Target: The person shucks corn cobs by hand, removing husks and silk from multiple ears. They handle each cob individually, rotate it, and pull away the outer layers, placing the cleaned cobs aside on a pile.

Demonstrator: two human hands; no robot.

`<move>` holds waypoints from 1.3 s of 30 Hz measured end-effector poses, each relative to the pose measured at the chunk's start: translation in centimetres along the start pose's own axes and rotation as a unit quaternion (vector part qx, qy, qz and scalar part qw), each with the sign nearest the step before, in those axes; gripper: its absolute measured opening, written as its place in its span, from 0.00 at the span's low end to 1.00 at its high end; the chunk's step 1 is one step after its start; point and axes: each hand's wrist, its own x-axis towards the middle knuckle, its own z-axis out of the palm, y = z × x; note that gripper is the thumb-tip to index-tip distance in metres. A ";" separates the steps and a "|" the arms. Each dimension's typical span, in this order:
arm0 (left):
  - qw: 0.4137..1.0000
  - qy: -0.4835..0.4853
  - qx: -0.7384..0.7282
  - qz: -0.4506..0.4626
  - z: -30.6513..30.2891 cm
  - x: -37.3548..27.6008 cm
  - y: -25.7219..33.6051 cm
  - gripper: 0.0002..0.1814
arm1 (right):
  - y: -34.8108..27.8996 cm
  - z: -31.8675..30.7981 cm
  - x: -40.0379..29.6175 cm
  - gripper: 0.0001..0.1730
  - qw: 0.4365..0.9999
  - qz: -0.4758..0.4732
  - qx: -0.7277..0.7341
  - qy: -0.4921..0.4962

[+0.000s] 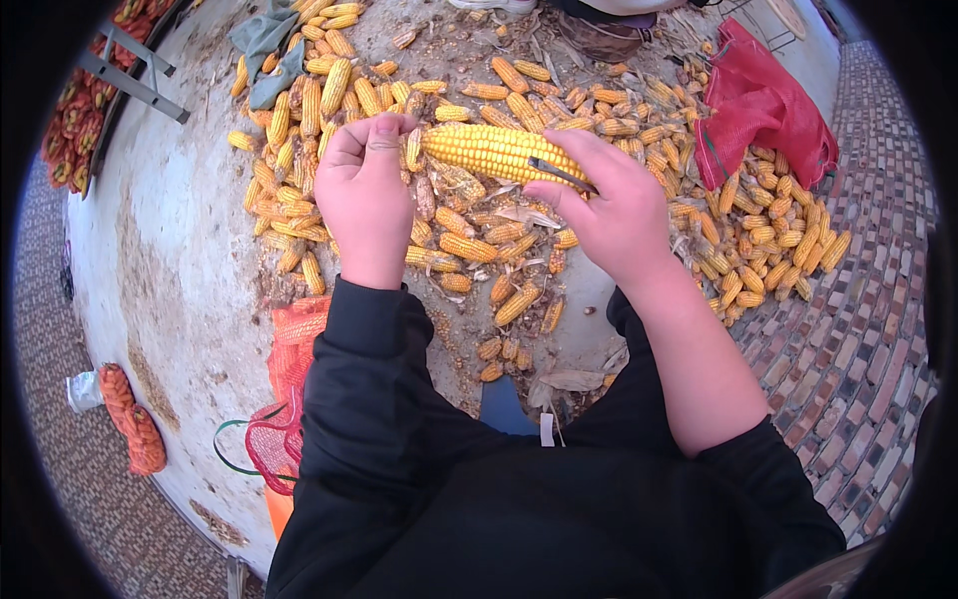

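Observation:
A yellow ear of corn (494, 153) lies crosswise in front of me, husked and packed with kernels. My right hand (610, 198) grips its right end. A slim dark metal tool (561, 174) is also in that hand, lying across the kernels with its flat tip pointing left. My left hand (370, 180) is at the ear's left end, thumb and fingers pinched together; whether anything is between them is hidden. Below and beyond both hands spreads a heap of corn ears (468, 247), mixed with dry husk scraps.
A red mesh sack (763, 105) lies on the heap at right. Orange mesh bag material (299, 337) is beside my left arm. Filled mesh sacks (133, 419) lie far left, near a metal frame (135, 75). Grey-green cloth (266, 45) rests on corn. Another person's shoe (494, 4) shows at the top.

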 end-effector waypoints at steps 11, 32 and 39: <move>0.982 -0.152 0.101 0.056 0.2 0.1 0.5 0.14 | -0.2 -0.3 0.2 0.28 1.000 -0.004 -0.009 -0.002; 1.000 0.004 -0.009 -0.015 -0.6 0.5 -0.6 0.20 | -0.3 0.3 -0.4 0.28 0.991 0.091 0.093 -0.029; 0.920 -0.149 -0.252 -0.262 1.1 -1.0 0.0 0.27 | -0.2 -0.1 0.6 0.25 0.642 0.473 0.568 -0.202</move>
